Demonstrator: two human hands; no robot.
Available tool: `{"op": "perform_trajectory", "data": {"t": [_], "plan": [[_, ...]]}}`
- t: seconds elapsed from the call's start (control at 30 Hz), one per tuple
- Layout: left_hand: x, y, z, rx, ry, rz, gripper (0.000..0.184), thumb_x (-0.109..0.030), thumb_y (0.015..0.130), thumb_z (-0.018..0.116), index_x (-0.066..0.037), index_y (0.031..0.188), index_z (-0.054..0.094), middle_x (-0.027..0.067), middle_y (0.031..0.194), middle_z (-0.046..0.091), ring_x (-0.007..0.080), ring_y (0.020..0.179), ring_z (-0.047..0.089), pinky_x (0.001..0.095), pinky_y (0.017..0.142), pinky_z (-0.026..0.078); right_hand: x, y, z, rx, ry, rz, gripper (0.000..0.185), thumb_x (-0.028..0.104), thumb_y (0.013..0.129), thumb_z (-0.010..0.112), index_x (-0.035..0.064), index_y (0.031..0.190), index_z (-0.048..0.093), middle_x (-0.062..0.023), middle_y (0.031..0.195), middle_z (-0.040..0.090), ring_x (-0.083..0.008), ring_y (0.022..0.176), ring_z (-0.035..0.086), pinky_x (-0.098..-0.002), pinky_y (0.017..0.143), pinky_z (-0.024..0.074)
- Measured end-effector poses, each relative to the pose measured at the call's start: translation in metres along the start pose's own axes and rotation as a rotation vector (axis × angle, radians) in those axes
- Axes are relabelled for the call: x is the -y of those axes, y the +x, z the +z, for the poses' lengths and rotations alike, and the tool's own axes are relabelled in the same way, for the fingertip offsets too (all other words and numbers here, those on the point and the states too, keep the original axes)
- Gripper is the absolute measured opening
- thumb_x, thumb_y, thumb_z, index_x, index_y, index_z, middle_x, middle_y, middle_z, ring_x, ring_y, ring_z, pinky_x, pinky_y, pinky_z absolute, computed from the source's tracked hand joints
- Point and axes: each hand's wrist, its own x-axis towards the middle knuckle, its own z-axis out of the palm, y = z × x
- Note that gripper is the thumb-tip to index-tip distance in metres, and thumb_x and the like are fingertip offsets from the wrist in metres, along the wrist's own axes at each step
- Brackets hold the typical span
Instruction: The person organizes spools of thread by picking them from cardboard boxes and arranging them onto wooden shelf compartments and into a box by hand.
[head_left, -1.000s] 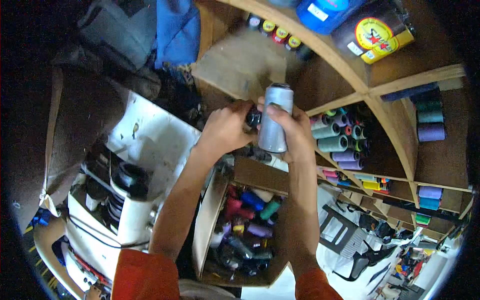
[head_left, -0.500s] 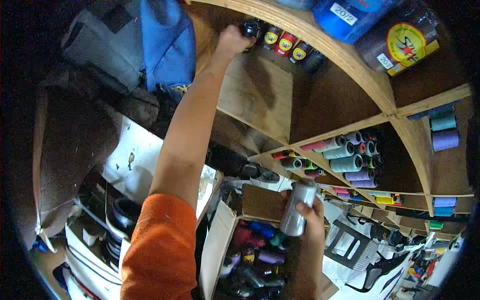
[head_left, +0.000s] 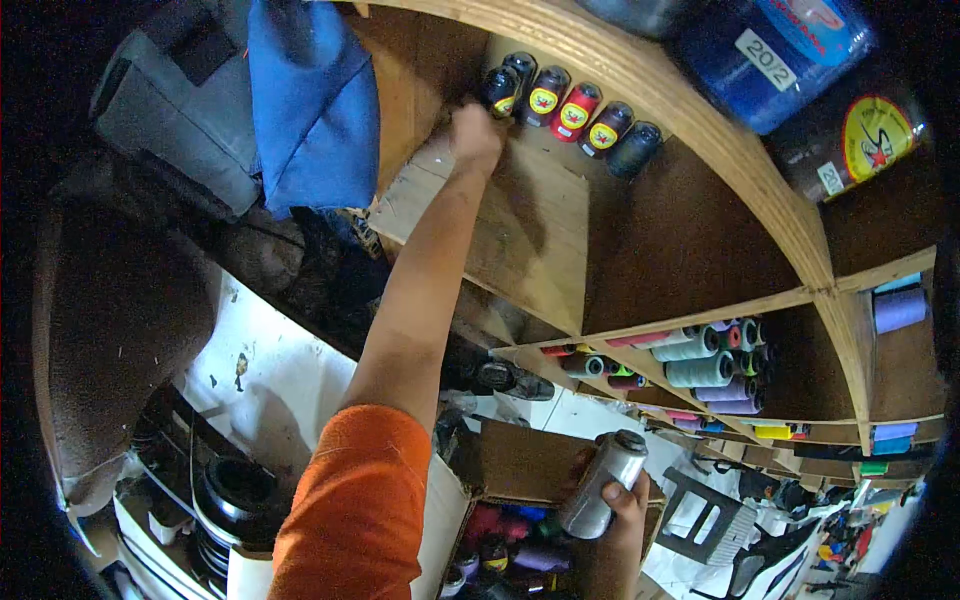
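My left hand [head_left: 476, 138] reaches into the upper shelf compartment, just in front of and beside a black thread spool [head_left: 502, 92]. That spool stands upright with a yellow label facing me, and my fingers are blurred and turned away. To its right, a row of spools stands along the back: a dark one [head_left: 546, 95], a red one [head_left: 577, 112] and darker ones. Lower down, my right hand [head_left: 628, 510] is wrapped round a grey thread spool [head_left: 606, 484], held tilted above an open cardboard box [head_left: 530, 455] of assorted spools.
Wooden shelf dividers [head_left: 700, 318] curve across the right. Large labelled blue [head_left: 790, 60] and dark spools sit on the shelf above. Pale green cones [head_left: 700, 372] lie in a lower compartment. A blue cloth [head_left: 318, 110] hangs at left, over a white surface [head_left: 270, 350].
My left hand has drawn back and down from the black spool, which stays in the row. My right hand still holds the grey spool, now lower in view. The view has shifted slightly.
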Motion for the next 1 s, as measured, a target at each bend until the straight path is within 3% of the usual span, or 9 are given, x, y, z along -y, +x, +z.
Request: {"op": "perform_trajectory", "data": {"t": [0.2, 0.3, 0.4, 0.43, 0.5, 0.6, 0.7, 0.9, 1.0], "plan": [[0.016, 0.001, 0.011, -0.299, 0.121, 0.07, 0.024, -0.005, 0.075, 0.063, 0.003, 0.098, 0.058, 0.0251, 0.1, 0.059, 0.0367, 0.097, 0.058, 0.045, 0.085, 0.047, -0.007, -0.001, 0.004, -0.174, 0.016, -0.048, 0.068, 0.032, 0.063, 0.072, -0.0041, 0.115, 0.047, -0.0155, 0.091, 0.06, -0.0229, 0.071, 0.062, -0.0319, 0.057, 0.0528], [0.013, 0.002, 0.006, -0.223, 0.024, -0.05, 0.023, 0.001, 0.076, 0.055, 0.004, 0.099, 0.059, 0.0269, 0.1, 0.059, 0.0372, 0.097, 0.059, 0.046, 0.084, 0.047, -0.002, -0.005, 0.001, -0.143, 0.055, 0.046, 0.073, 0.027, 0.059, 0.076, 0.0008, 0.121, 0.047, -0.0114, 0.101, 0.06, -0.0231, 0.087, 0.059, -0.0364, 0.078, 0.0484], [-0.003, 0.0, -0.012, -0.099, -0.039, -0.217, 0.021, 0.001, 0.076, 0.054, 0.004, 0.096, 0.06, 0.0271, 0.095, 0.059, 0.0396, 0.091, 0.059, 0.0471, 0.081, 0.047, -0.006, -0.001, -0.005, -0.114, 0.056, 0.057, 0.074, 0.028, 0.059, 0.077, 0.0005, 0.121, 0.047, -0.0115, 0.101, 0.06, -0.0236, 0.087, 0.059, -0.0368, 0.078, 0.0486], [-0.003, 0.001, -0.009, -0.149, -0.041, -0.164, 0.02, 0.002, 0.075, 0.055, 0.005, 0.094, 0.061, 0.0267, 0.093, 0.06, 0.0395, 0.09, 0.059, 0.0472, 0.08, 0.047, -0.002, 0.004, 0.004, -0.126, 0.03, -0.03, 0.075, 0.034, 0.059, 0.074, -0.0051, 0.117, 0.047, -0.0166, 0.091, 0.06, -0.0236, 0.072, 0.063, -0.0329, 0.06, 0.0545], [0.001, -0.001, -0.004, -0.246, -0.044, -0.063, 0.018, 0.002, 0.074, 0.056, 0.006, 0.09, 0.062, 0.0259, 0.09, 0.061, 0.0394, 0.087, 0.06, 0.0472, 0.078, 0.048, -0.009, 0.003, -0.003, -0.131, 0.008, -0.007, 0.076, 0.033, 0.059, 0.074, -0.0057, 0.118, 0.046, -0.0167, 0.092, 0.06, -0.0244, 0.072, 0.063, -0.0337, 0.061, 0.0548], [0.006, 0.007, 0.005, -0.115, 0.838, 0.221, 0.015, -0.001, 0.073, 0.057, 0.004, 0.086, 0.063, 0.0246, 0.088, 0.062, 0.0378, 0.085, 0.062, 0.0459, 0.075, 0.049, -0.011, 0.007, -0.004, -0.072, 0.028, -0.013, 0.077, 0.032, 0.059, 0.073, -0.0061, 0.12, 0.045, -0.0168, 0.093, 0.06, -0.0249, 0.072, 0.064, -0.0344, 0.061, 0.0549], [0.02, 0.014, 0.018, -0.352, 0.325, 0.197, 0.018, -0.006, 0.073, 0.058, 0.003, 0.088, 0.062, 0.0234, 0.09, 0.063, 0.0353, 0.087, 0.063, 0.0428, 0.076, 0.05, -0.009, 0.008, -0.007, -0.014, 0.032, -0.021, 0.078, 0.036, 0.063, 0.074, -0.0056, 0.121, 0.043, -0.0153, 0.091, 0.059, -0.0249, 0.074, 0.062, -0.0346, 0.063, 0.0545], [-0.023, -0.017, -0.035, -0.174, 0.057, -0.123, 0.021, -0.02, 0.074, 0.064, 0.001, 0.076, 0.065, 0.0228, 0.085, 0.066, 0.0303, 0.085, 0.066, 0.0404, 0.076, 0.051, -0.009, 0.023, -0.013, 0.18, 0.515, -0.001, 0.063, 0.035, 0.073, 0.071, -0.001, 0.118, 0.046, -0.0145, 0.097, 0.062, -0.0247, 0.083, 0.063, -0.0365, 0.072, 0.0531], [-0.046, -0.078, -0.058, 0.033, -0.107, -0.109, 0.029, -0.028, 0.072, 0.069, 0.001, 0.077, 0.067, 0.0195, 0.079, 0.067, 0.0268, 0.078, 0.067, 0.0389, 0.073, 0.052, 0.018, 0.026, 0.005, 0.059, 0.288, -0.045, 0.067, 0.04, 0.078, 0.067, -0.0028, 0.124, 0.044, -0.0144, 0.102, 0.06, -0.0261, 0.088, 0.061, -0.0358, 0.073, 0.051]]}}
